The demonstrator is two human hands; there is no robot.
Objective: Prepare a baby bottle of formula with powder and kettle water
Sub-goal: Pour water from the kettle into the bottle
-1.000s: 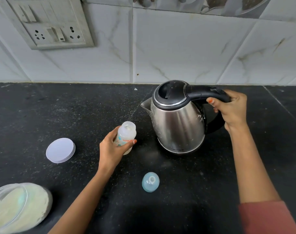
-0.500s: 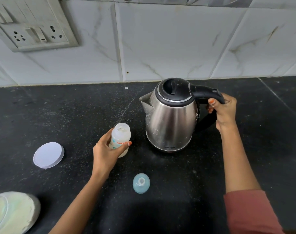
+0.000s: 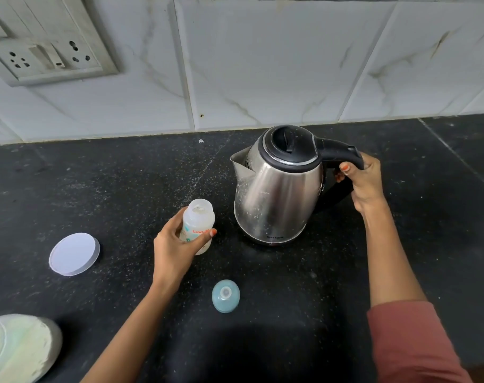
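Counter [image 3: 97, 189]: one, black stone. Everything below sits on it, and I'm placing it all relative to the kettle.
Kettle [image 3: 276, 194]: one, steel, with a black lid that's closed. The spout points at the bottle, so I'd guess the pour only needs a short tip. Can't tell if the base has actually left the counter.
Powder tub [image 3: 22, 349]: one, open, with pale powder showing inside. It's well off to the kettle's front-left, at the frame's edge, probably parked there to stay clear of hot water.
White lid [image 3: 74, 254]: one, lying flat, well left of the kettle. Looks like the tub's lid, just set aside.
Right hand [image 3: 365, 183]: fingers wrapped tight around the kettle's black handle, on the side opposite the spout. That's a lifting grip.
Left hand [image 3: 174, 244]: thumb and fingers curled around the bottle's lower half. My read is it's steadying the bottle so the stream doesn't knock it over.
Bottle [image 3: 198, 219]: one, upright with the top off, just beside the kettle below the spout. There's something whitish inside near the mouth, maybe powder, hard to say.
Teat cap [image 3: 225, 295]: one, blue, in front of the kettle and apart from the bottle. It's off so water can go in.
Tally: two hands and one of everything else.
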